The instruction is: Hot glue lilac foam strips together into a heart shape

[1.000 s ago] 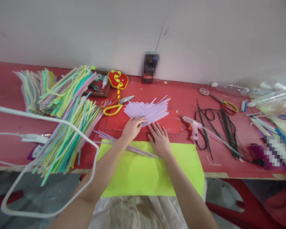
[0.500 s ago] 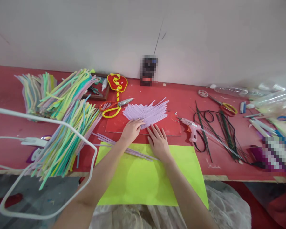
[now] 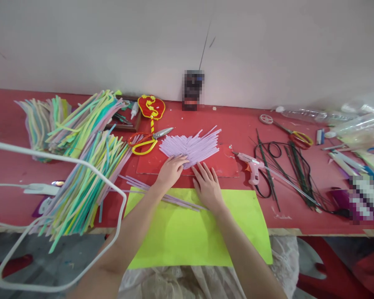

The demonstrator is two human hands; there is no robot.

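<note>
Lilac pipe cleaners [image 3: 190, 147] lie side by side in a leaf-like shape, their slanting rows meeting along a middle line, on a red board [image 3: 149, 164]. My left hand [image 3: 172, 171] rests at their lower left edge, fingers stretched out together over the tips near the bottom point. Flat and with fingers apart, my right hand [image 3: 208, 186] lies at the lower right edge, fingertips by the bottom point. Beneath my forearms is a yellow-green sheet [image 3: 187, 232]. Several loose lilac stems [image 3: 177, 201] cross its upper edge, partly behind my left wrist.
Bundles of coloured pipe cleaners [image 3: 81, 182] fill the left side, behind a white bent tube [image 3: 121, 216]. Scissors [image 3: 146, 143] lie left of the board. A pink glue gun [image 3: 253, 167], dark wires [image 3: 296, 170], more scissors [image 3: 301, 139] and plastic bottles [image 3: 358, 124] are at the right.
The camera view has shifted slightly. Both hands stay in nearly the same place on the lilac pipe cleaners, which look unchanged.
</note>
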